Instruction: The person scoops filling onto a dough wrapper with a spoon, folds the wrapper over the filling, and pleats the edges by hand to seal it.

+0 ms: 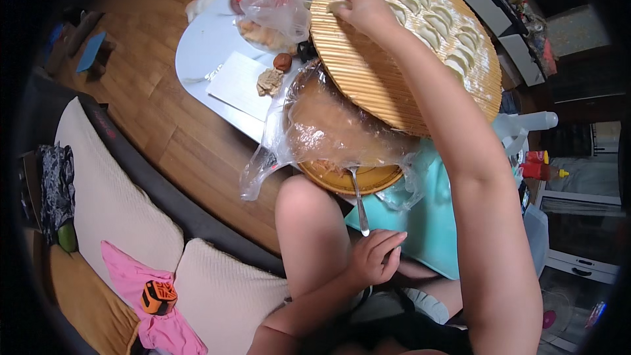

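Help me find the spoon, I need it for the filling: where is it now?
In the head view, the spoon stands centre-low, bowl in the yellow bowl, handle just above the left hand.

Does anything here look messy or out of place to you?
A few things. The round bamboo tray of dumplings overhangs the plastic-wrapped bowl rather than resting flat on the table. Flour is scattered over the tray, and the spoon sticks out past the bowl's rim.

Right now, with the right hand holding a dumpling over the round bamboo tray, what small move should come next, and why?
Probably set the pale folded dumpling down: the right hand holds it at the round bamboo tray's bare edge, beside the floured row of dumplings.
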Action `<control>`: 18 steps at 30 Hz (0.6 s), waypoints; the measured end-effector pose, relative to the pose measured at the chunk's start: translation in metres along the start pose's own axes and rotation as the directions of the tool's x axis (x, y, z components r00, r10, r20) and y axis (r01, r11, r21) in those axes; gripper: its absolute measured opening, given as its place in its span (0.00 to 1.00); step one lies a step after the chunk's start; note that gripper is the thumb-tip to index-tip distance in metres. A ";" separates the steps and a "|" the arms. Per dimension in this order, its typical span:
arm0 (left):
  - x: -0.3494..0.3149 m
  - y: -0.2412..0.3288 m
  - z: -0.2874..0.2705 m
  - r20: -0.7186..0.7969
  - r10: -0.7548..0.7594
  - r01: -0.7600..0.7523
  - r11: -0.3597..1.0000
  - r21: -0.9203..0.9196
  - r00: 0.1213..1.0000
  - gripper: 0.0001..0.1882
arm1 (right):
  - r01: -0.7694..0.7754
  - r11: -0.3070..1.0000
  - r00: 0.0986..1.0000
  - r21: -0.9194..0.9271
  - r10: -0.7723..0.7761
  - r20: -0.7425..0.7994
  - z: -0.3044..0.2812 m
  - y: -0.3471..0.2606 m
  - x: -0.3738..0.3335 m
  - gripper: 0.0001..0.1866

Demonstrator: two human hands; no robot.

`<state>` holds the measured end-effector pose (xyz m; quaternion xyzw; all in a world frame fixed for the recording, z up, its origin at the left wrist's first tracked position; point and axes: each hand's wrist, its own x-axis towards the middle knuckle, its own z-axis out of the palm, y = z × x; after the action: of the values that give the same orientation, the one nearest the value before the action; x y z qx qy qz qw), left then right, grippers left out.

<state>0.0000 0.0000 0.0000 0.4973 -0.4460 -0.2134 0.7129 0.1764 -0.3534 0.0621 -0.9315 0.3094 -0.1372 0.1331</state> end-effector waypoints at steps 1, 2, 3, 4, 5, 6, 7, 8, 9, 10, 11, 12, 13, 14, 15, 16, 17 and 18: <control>0.000 0.004 -0.003 0.005 -0.007 0.007 1.000 0.028 1.000 0.20 | 0.077 0.991 0.994 -0.111 -0.085 -0.075 0.002 -0.001 -0.002 0.20; 0.000 0.008 -0.006 0.011 -0.015 0.014 0.998 0.055 1.000 0.19 | 0.140 0.964 0.975 -0.228 -0.175 -0.140 0.005 -0.002 -0.004 0.19; 0.001 0.006 -0.005 0.027 -0.013 0.012 0.998 0.057 1.000 0.19 | 0.127 0.966 0.975 -0.225 -0.163 -0.151 0.003 0.001 -0.002 0.19; 0.002 0.003 -0.004 0.030 -0.004 0.002 0.999 0.045 1.000 0.18 | 0.169 0.946 0.969 -0.275 -0.211 -0.129 0.000 0.007 0.000 0.18; 0.002 0.002 -0.002 0.039 0.006 -0.007 1.000 0.028 0.999 0.17 | 0.204 0.923 0.963 -0.327 -0.250 -0.105 -0.004 0.015 -0.002 0.18; 0.003 0.001 -0.004 0.084 -0.038 0.035 0.999 0.038 0.996 0.17 | 0.188 0.935 0.964 -0.300 -0.234 -0.124 -0.003 0.014 -0.005 0.18; 0.000 0.001 -0.006 0.086 -0.066 0.063 0.997 0.033 0.994 0.17 | 0.153 0.950 0.968 -0.272 -0.200 -0.154 -0.001 0.009 -0.007 0.18; 0.000 0.004 -0.004 0.101 -0.071 0.068 0.997 0.034 0.992 0.17 | 0.099 0.968 0.952 -0.231 -0.160 -0.262 0.003 0.019 -0.012 0.18; 0.003 0.003 -0.008 0.104 -0.070 0.065 0.997 0.050 0.992 0.18 | 0.065 0.984 0.986 -0.167 -0.089 -0.142 -0.007 0.007 -0.011 0.19; 0.003 0.001 -0.009 0.071 -0.024 0.018 0.995 0.095 0.997 0.19 | 0.156 0.978 0.926 -0.136 -0.193 -0.325 -0.012 -0.010 -0.022 0.19; 0.000 -0.001 -0.009 0.031 0.017 -0.021 0.991 0.135 0.999 0.20 | 0.254 0.958 0.825 -0.134 -0.287 -0.486 -0.017 -0.027 -0.047 0.18; -0.001 -0.004 -0.009 0.004 0.023 -0.023 0.995 0.100 1.000 0.20 | 0.293 0.952 0.788 -0.090 -0.294 -0.541 -0.030 -0.041 -0.079 0.17; 0.000 -0.009 -0.006 -0.021 0.035 -0.034 0.998 0.058 0.999 0.21 | 0.336 0.940 0.742 -0.061 -0.304 -0.598 -0.044 -0.053 -0.110 0.18; 0.000 -0.011 -0.003 0.001 0.053 -0.053 0.997 0.054 0.999 0.21 | 0.370 0.922 0.685 -0.119 -0.357 -0.635 -0.057 -0.051 -0.147 0.18; -0.005 -0.008 0.001 0.014 0.056 -0.056 0.997 0.049 0.998 0.21 | 0.401 0.900 0.637 -0.172 -0.409 -0.653 -0.070 -0.043 -0.194 0.18; -0.007 -0.010 0.004 0.069 0.072 -0.076 0.995 0.064 0.995 0.22 | 0.340 0.925 0.722 -0.170 -0.372 -0.584 -0.080 -0.031 -0.243 0.20; -0.009 -0.011 0.008 0.086 0.091 -0.096 0.994 0.058 0.992 0.22 | 0.282 0.945 0.790 -0.164 -0.326 -0.519 -0.085 -0.015 -0.289 0.21; -0.014 -0.011 0.009 0.127 0.089 -0.099 0.993 0.071 0.988 0.21 | 0.165 0.967 0.820 -0.194 -0.244 -0.517 -0.082 0.005 -0.330 0.21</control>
<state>-0.0128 0.0012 -0.0145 0.4884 -0.5203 -0.1926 0.6735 -0.1085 -0.1682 0.0787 -0.8906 0.2409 -0.3836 -0.0404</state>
